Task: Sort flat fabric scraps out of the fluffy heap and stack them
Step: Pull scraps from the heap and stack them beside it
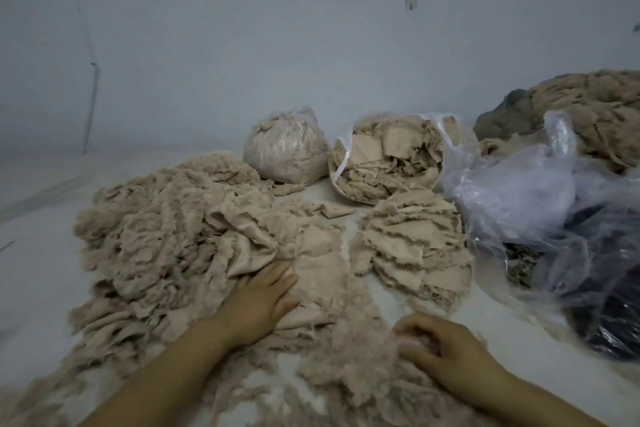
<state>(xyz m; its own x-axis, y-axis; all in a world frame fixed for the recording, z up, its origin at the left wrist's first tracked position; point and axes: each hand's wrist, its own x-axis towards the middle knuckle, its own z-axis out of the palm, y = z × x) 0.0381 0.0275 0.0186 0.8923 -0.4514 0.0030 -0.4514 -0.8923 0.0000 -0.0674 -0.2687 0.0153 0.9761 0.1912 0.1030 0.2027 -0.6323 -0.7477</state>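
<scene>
A big fluffy heap of beige fibre and cloth covers the left and middle of the white floor. My left hand lies flat with straight fingers on a flat beige scrap at the heap's right edge. My right hand has its fingers curled into a tuft of loose fluff near the front. A stack of flat beige scraps lies to the right of the heap, apart from both hands.
At the back stand a tied clear bag of fluff and an open bag of scraps. Crumpled clear plastic bags with dark contents fill the right side. Another beige pile rises at the far right against the wall.
</scene>
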